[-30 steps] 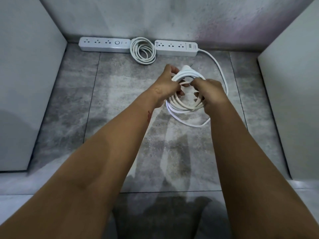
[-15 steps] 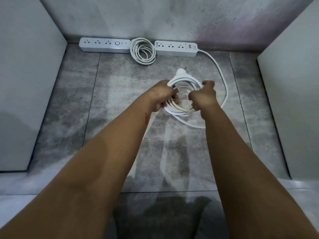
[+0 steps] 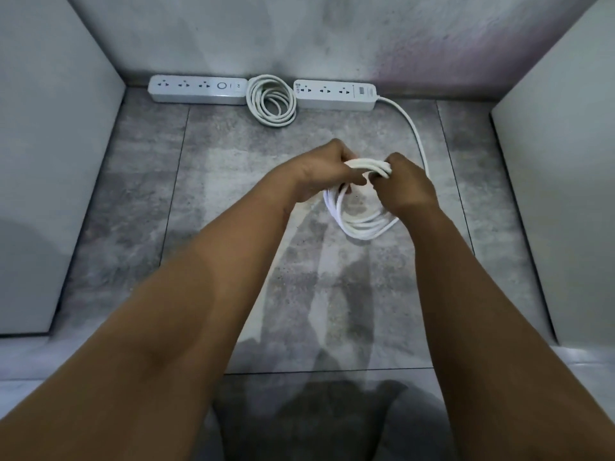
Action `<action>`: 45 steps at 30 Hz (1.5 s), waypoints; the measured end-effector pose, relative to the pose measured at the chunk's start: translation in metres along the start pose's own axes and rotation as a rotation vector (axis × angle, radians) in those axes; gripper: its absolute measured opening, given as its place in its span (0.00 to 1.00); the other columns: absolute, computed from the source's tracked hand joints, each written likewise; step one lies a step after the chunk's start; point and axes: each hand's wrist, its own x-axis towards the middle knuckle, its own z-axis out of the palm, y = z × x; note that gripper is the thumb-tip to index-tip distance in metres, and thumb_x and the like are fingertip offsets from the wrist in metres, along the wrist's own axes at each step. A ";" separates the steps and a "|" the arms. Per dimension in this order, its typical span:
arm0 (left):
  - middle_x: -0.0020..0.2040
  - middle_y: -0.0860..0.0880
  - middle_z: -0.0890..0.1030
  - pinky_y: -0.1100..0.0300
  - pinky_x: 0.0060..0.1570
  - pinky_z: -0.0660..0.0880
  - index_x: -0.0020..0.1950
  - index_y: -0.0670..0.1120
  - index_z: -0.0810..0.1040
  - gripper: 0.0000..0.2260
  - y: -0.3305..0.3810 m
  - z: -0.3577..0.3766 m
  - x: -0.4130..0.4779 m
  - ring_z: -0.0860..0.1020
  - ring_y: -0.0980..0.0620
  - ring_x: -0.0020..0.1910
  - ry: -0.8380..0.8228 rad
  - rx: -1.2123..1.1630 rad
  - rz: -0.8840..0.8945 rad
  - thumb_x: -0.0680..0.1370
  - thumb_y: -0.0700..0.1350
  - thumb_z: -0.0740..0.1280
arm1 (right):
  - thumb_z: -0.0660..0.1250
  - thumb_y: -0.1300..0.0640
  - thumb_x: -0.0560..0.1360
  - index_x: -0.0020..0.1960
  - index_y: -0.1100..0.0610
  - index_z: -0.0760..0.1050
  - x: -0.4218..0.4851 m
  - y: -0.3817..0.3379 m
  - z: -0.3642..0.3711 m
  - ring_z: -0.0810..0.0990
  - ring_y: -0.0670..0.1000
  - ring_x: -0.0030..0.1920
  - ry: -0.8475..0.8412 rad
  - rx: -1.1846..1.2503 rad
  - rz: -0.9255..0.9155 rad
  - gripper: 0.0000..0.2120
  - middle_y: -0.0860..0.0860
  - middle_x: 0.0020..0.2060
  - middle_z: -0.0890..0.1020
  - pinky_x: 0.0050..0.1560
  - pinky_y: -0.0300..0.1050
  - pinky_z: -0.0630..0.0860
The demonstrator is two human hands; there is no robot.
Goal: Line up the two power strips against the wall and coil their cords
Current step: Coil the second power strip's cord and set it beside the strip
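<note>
Two white power strips lie end to end along the back wall: the left strip (image 3: 198, 90) and the right strip (image 3: 335, 95). Between them rests a finished coil of white cord (image 3: 271, 100). From the right strip's right end a white cord (image 3: 412, 126) runs down the floor into a second coil (image 3: 357, 221), held just above the tiles. My left hand (image 3: 321, 171) and my right hand (image 3: 404, 186) both grip the top of this coil, close together. The plug is hidden by my fingers.
The floor is grey mottled tile (image 3: 233, 194) with dark grout lines. White panels stand at the left (image 3: 50, 161) and at the right (image 3: 565, 194), boxing in the space. The grey back wall (image 3: 299, 34) rises right behind the strips.
My hands came together at the top of the coil. The plug that stuck up above the loops is now hidden, and the loose lower loop has been drawn into the bundle.
</note>
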 end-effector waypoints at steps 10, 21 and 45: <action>0.37 0.45 0.78 0.52 0.48 0.80 0.46 0.39 0.75 0.05 -0.010 0.032 0.020 0.82 0.47 0.38 0.079 -0.703 -0.137 0.80 0.38 0.64 | 0.60 0.62 0.71 0.38 0.60 0.73 0.009 0.011 0.001 0.82 0.63 0.42 -0.013 0.851 0.532 0.05 0.57 0.36 0.81 0.47 0.62 0.81; 0.29 0.47 0.70 0.57 0.33 0.71 0.42 0.41 0.76 0.06 0.023 0.044 0.050 0.70 0.52 0.27 0.292 -0.565 -0.075 0.78 0.42 0.69 | 0.58 0.64 0.76 0.51 0.62 0.72 0.015 0.021 -0.023 0.82 0.56 0.30 -0.266 1.022 0.596 0.07 0.61 0.38 0.82 0.42 0.51 0.80; 0.34 0.50 0.75 0.60 0.30 0.70 0.41 0.44 0.76 0.18 0.028 0.056 0.053 0.69 0.54 0.28 0.122 -0.147 -0.045 0.75 0.58 0.69 | 0.64 0.49 0.78 0.59 0.56 0.69 0.007 0.055 -0.026 0.80 0.54 0.44 -0.010 0.453 0.097 0.14 0.51 0.45 0.79 0.45 0.50 0.76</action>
